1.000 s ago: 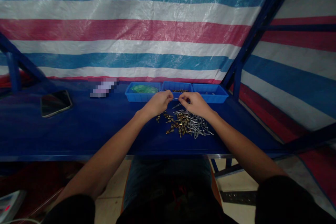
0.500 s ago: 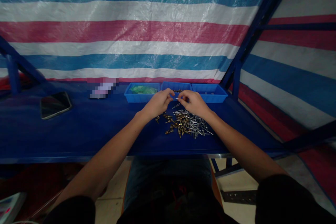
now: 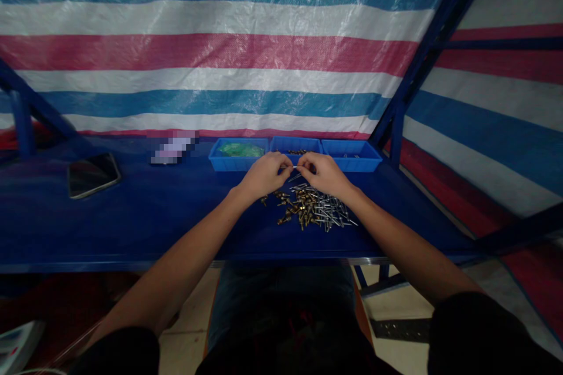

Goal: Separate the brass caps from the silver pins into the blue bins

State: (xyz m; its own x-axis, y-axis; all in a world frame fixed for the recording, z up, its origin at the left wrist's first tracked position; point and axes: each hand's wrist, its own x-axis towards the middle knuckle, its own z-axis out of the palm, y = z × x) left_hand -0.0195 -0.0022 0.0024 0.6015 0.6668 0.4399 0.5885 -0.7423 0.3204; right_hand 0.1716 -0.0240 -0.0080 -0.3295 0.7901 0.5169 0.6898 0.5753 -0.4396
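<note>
A thin silvery pin (image 3: 295, 167) spans the small gap between my two hands, just above the blue table. The fingertips of my left hand (image 3: 269, 171) pinch its left end. Its right end sits between the thumb and fingers of my right hand (image 3: 320, 171). Below the hands lies a pile of brass-coloured fittings (image 3: 303, 205), and against its right side are many silvery pins (image 3: 332, 211). Whether a fitting is on the held pin is too small to tell.
Behind the hands stand three blue trays: the left (image 3: 237, 165) with a green bag (image 3: 240, 150), the middle (image 3: 281, 142) with small brass parts, the right (image 3: 356, 165) with a few pins. A phone (image 3: 94, 176) and a pixelated item (image 3: 173, 147) lie at left.
My left fingers have closed in around the left end of the pin, and its visible part is shorter. My right hand has hardly moved.
</note>
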